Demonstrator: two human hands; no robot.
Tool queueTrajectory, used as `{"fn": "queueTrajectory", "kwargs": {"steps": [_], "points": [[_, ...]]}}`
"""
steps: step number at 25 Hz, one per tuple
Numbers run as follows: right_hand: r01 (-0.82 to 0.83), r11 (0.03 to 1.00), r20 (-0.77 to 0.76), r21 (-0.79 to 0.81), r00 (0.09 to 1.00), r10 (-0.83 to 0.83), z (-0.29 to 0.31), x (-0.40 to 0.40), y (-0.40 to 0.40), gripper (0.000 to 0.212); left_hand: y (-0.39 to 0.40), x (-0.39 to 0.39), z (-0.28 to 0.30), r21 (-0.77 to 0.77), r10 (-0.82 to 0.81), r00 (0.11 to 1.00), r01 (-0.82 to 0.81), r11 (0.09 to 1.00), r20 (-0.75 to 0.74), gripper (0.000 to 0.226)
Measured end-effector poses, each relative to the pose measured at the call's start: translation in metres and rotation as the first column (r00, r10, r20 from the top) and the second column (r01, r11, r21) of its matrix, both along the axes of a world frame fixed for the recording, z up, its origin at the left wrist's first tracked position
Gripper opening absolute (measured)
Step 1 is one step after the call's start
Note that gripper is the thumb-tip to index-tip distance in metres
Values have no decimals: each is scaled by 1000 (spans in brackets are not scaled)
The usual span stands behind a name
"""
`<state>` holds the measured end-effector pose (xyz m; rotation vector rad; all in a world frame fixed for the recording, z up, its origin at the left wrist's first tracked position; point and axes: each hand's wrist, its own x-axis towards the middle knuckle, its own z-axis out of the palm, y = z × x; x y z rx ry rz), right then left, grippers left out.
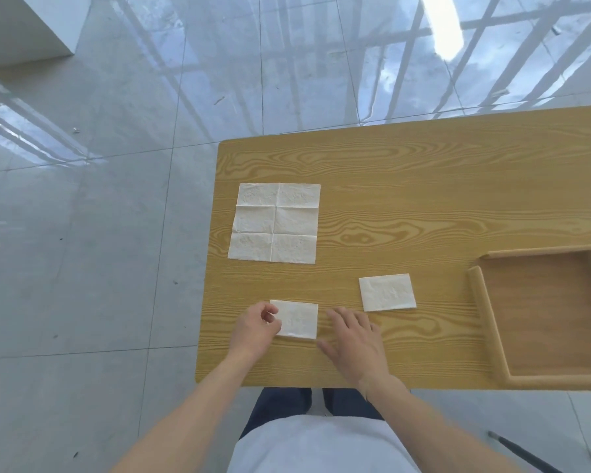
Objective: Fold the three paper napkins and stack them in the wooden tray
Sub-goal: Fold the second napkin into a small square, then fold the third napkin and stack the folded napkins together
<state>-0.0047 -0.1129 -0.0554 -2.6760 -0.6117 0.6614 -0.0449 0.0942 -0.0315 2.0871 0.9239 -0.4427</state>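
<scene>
**A:** Head view, looking down over a wood-grain table (406, 199) on a glossy tiled floor (82, 233): what do the hands have?

**B:** The left hand (256, 327) sits at the left edge of a folded napkin (297, 319) near the table's front edge. Its fingers are curled in, thumb and forefinger closed on the napkin's left border in a light pinch. The right hand (354, 339) lies just beside that napkin's right edge, palm down, fingers spread and loosely extended, gripping nothing; whether its fingertips touch the paper cannot be told.

**A:** And the other napkins?

**B:** A second folded napkin (387, 292) rests flat to the right and slightly farther back, apart from both hands, between them and the wooden tray (481, 319). The unfolded napkin (275, 223) lies spread out toward the table's far left, showing crease lines that divide it into six panels, well apart from the folded two.

**A:** Where is the tray?

**B:** At the right end of the table, partly cut off by the frame edge. Its raised rim shows a gap at the far-left corner, and its floor holds no napkin yet.

**A:** Anything of the person?

**B:** Bare forearms, a pale shirt (314, 445) and dark trousers (284, 404) at the bottom of the frame.
</scene>
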Motion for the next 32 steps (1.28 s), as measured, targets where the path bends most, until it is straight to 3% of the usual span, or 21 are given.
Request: {"fn": "queueTrajectory", "kwargs": {"steps": [3, 6, 11, 17, 20, 25, 29, 32], "points": [[44, 999, -18, 33, 999, -43, 4, 14, 15, 63, 9, 2, 3, 154, -194, 980, 199, 968, -50, 36], [-7, 1000, 8, -8, 1000, 7, 4, 17, 33, 61, 11, 13, 2, 264, -383, 915, 404, 876, -129, 50], [-6, 996, 58, -85, 998, 11, 0, 17, 49, 49, 16, 21, -8, 380, -557, 812, 578, 723, -175, 43], [59, 993, 15, -103, 998, -58, 2, 19, 60, 46, 26, 28, -14, 318, -579, 811, 572, 756, -84, 26], [71, 991, -4, -117, 997, -72, 2, 22, 63, 46, 28, 30, -13, 286, -611, 789, 600, 747, -60, 26], [43, 992, -41, -117, 998, -48, 4, 23, 65, 59, 29, 25, -9, 144, -547, 834, 533, 834, 79, 31], [41, 998, -90, -47, 995, -46, 7, 30, 49, 32, 19, 27, -3, -19, -453, 873, 464, 886, 178, 27], [165, 984, -251, 73, 957, -142, 15, 45, 24, 12, 5, 35, 0, -136, -326, 921, 358, 924, 211, 17]]}}
